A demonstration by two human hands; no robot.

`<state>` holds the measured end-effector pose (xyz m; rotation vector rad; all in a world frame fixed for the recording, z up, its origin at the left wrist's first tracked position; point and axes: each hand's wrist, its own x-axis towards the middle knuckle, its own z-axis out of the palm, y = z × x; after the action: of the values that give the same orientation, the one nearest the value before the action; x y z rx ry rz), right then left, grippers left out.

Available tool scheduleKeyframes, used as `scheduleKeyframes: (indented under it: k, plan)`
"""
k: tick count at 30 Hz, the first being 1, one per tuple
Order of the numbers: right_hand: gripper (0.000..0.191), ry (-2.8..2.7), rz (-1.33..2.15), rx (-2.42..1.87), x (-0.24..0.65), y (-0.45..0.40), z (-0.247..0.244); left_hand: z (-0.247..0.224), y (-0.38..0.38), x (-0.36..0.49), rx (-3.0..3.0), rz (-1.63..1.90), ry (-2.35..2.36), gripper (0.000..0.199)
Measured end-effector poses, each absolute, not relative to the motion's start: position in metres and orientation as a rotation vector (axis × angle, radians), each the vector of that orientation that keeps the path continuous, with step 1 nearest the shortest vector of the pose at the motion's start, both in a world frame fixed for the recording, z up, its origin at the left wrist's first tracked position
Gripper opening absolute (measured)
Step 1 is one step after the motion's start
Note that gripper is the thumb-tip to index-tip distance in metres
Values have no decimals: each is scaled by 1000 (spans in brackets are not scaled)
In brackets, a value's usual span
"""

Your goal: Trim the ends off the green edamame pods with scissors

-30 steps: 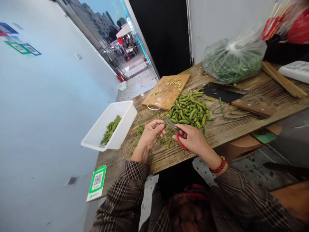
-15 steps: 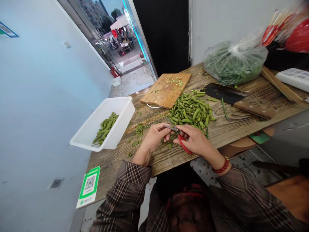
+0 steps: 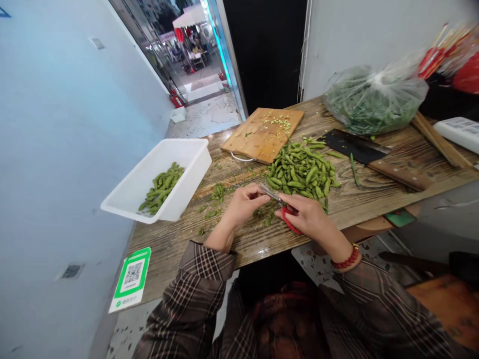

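My right hand (image 3: 305, 213) is closed round the red handles of a pair of scissors (image 3: 288, 219). The blades point up and left, close to the fingertips of my left hand (image 3: 245, 202). Those fingers are pinched together; whatever is between them is hidden. Just beyond both hands lies a heap of green edamame pods (image 3: 301, 169). More pods (image 3: 162, 187) lie inside a white plastic tub (image 3: 189, 192) on the left. Small green trimmings (image 3: 218, 192) are scattered on the wooden table (image 3: 258, 254) around my hands.
A wooden cutting board (image 3: 262, 132) with chopped green bits lies behind the heap. At right are a cleaver (image 3: 396, 173) and a tied plastic bag of greens (image 3: 377, 102). A green-and-white QR card (image 3: 131, 279) sits at the table's left corner. A doorway opens at the back.
The view has shifted slightly. Both hands stay together over the table, and the scissors remain in my right hand, their blades still beside my left fingertips.
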<state>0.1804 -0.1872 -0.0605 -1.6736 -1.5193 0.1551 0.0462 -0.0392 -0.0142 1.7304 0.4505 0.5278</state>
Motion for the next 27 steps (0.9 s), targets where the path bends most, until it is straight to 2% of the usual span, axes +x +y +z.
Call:
scheduleKeyframes:
  k: [5, 10, 27]
  plan:
    - [45, -1391, 115, -1651, 182, -183, -65, -13, -41, 45, 1395, 489, 613, 26]
    - [48, -1391, 165, -1657, 181, -182, -66, -13, -41, 45, 1187, 499, 568, 32]
    - [48, -1465, 155, -1660, 181, -186, -67, -17, -50, 48, 1207, 392, 521, 26]
